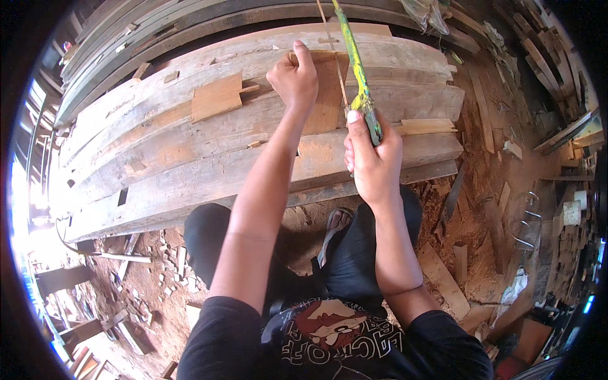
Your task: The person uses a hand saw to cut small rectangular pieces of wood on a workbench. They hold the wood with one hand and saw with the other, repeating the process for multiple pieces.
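Observation:
My right hand (pixel 370 145) is closed round the green handle of a hand saw with a yellow-green frame (pixel 352 57). Its thin rusty blade (pixel 335 60) runs alongside the frame, over a brown board (pixel 323 111). My left hand (pixel 292 79), fingers curled and thumb raised, is at the upper left edge of this board and seems to grip it, though the fingertips are hidden. The board lies across weathered planks (pixel 171 171), where a smaller light-brown piece (pixel 215 98) sits to the left of my left hand.
Long stacked timbers (pixel 209 16) run behind the planks, with a crumpled plastic bag (pixel 430 12). More timber (pixel 538 57) lies at the right. Offcuts and sawdust (pixel 158 285) cover the ground around my legs, and metal clamps (pixel 525 221) lie at the right.

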{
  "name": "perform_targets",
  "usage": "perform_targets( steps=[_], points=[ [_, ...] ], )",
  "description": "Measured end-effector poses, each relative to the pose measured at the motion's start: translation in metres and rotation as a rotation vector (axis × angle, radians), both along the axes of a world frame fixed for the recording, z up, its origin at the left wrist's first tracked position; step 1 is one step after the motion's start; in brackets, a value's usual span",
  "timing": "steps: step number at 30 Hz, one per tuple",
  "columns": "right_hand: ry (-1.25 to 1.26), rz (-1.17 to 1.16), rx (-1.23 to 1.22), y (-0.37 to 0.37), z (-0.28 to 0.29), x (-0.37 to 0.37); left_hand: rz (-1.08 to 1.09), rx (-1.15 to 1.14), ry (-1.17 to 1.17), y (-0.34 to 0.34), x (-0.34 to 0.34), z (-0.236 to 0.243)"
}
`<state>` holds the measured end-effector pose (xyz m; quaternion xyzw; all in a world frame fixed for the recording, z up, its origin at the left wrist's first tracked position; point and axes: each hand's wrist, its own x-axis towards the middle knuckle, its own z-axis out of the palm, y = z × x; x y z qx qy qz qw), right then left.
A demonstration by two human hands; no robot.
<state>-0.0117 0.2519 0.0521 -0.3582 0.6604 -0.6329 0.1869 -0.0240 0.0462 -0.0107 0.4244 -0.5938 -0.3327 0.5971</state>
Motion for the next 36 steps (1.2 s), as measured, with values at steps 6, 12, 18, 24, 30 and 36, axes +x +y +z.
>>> perform_targets(
  steps=[6, 12, 18, 24, 30, 36],
  points=[
    [-0.130, 0.026, -0.024, 0.016, 0.011, 0.009, 0.206, 0.011, -0.018, -0.005, -0.016, 0.002],
    [-0.325, -0.029, 0.009, 0.068, 0.049, 0.043, 0.119, -0.028, 0.014, -0.002, -0.009, 0.001],
    [-0.204, -0.012, 0.089, 0.028, 0.072, 0.020, 0.038, -0.039, 0.075, 0.001, -0.004, 0.003],
    [-0.269, -0.058, 0.076, 0.035, 0.057, 0.044, 0.066, -0.085, 0.177, 0.006, 0.001, -0.001],
    [-0.236, 0.046, 0.026, 0.020, 0.053, 0.027, 0.107, -0.099, 0.108, 0.003, -0.003, 0.000],
    [-0.230, -0.130, 0.070, 0.070, 0.062, 0.044, 0.115, -0.180, 0.149, 0.010, -0.007, -0.002]
  ],
)
